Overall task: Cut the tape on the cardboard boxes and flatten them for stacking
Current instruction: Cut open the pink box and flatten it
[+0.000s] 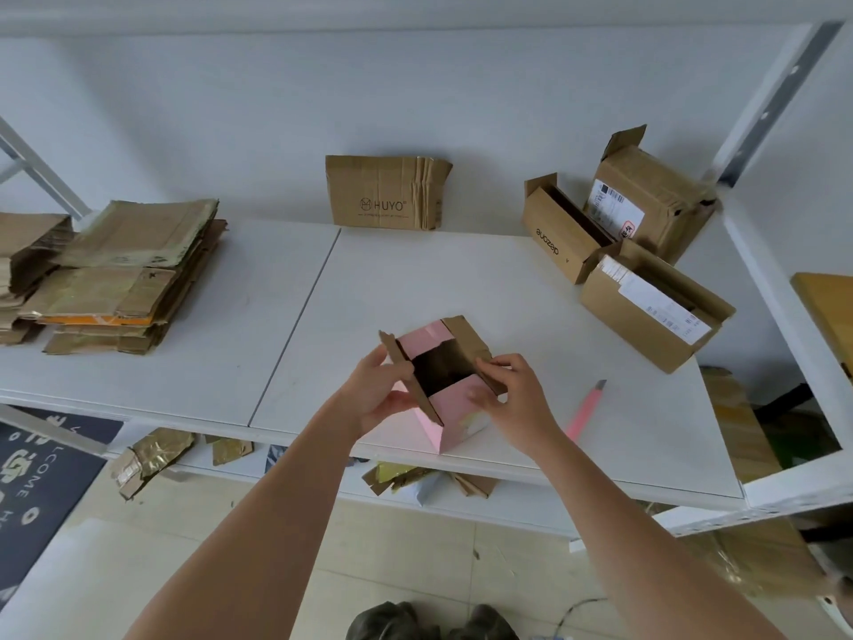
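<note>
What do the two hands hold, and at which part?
Both hold the pink box: left hand at its left flap, right hand at its right flap.

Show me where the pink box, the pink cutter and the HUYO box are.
pink box (454,411): head view, on its pink side panel facing the camera.
pink cutter (585,411): head view, on the middle of its handle.
HUYO box (383,191): head view, on its printed front face.

two bare forearms on my feed, no sleeves, no watch or rings I can spot, left hand (376,394), right hand (517,399), dark olive shoes (434,623) at the bottom edge
</note>
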`<state>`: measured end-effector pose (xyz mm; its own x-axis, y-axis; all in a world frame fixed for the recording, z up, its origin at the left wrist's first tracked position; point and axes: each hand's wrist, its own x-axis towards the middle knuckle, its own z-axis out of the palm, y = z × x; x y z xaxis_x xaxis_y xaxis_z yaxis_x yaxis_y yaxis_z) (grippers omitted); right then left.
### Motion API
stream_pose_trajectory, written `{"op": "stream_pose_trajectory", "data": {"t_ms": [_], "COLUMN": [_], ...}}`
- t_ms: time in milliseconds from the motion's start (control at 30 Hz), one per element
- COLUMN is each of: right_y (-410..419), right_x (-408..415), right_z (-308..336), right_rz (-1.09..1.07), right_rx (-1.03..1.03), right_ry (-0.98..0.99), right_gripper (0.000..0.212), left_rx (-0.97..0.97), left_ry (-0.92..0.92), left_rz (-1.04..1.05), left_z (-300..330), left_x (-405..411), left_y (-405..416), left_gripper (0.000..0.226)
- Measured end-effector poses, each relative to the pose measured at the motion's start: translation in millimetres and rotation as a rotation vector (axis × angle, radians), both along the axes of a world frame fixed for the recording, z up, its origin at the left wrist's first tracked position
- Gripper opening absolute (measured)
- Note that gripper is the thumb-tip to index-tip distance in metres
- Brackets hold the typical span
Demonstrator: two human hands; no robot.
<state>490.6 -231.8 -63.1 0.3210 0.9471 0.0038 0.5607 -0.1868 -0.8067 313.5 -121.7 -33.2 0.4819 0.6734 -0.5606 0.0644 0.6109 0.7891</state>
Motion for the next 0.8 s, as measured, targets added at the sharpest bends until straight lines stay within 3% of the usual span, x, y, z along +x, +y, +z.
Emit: {"op": "stream_pose_trajectory", "data": {"t_ms": [133, 200, 300, 433, 533, 633, 700, 800], "right_y": [0, 1, 6, 22, 32, 31, 18, -4], "right_x": [-3, -11, -28, -52, -57, -49, -41, -34], "right_z": [1, 0, 0, 8, 15, 21, 25, 28], "right_rz": [-0.012, -0.062, -0.247, -0.406, -0.451, -0.359, -0.344, -0.48], "right_rx": [0.003, 0.029, -0.027, -0.173, -0.228, -0.221, -0.168, -0.212], "right_ry": [0.028, -0.045, -0.209, -0.131, -0.022, 0.159, 0.275, 0.279], "right_gripper": [0.048, 0.042, 0.035, 0.05, 0.046, 0.032, 0.042, 0.081], "left_rx": [-0.102, -0.072, 0.153, 0.542, 0.638, 0.721, 0.732, 0.736], "left_ry": [-0.106, -0.043, 0.156, 0.444, 0.568, 0.635, 0.648, 0.636], "left_rz": [0.105, 0.13, 0.068, -0.154, -0.234, -0.258, -0.242, -0.228], "left_z": [-21, -29, -28, -25, -26, -28, -29, -27], "left_x": [-28, -34, -37, -35, -38, -42, -44, -42], "left_y": [-8, -11, -9, -1, 5, 8, 9, 8], "left_gripper": [0.052, 0.073, 0.103, 0.094, 0.085, 0.079, 0.076, 0.074]}}
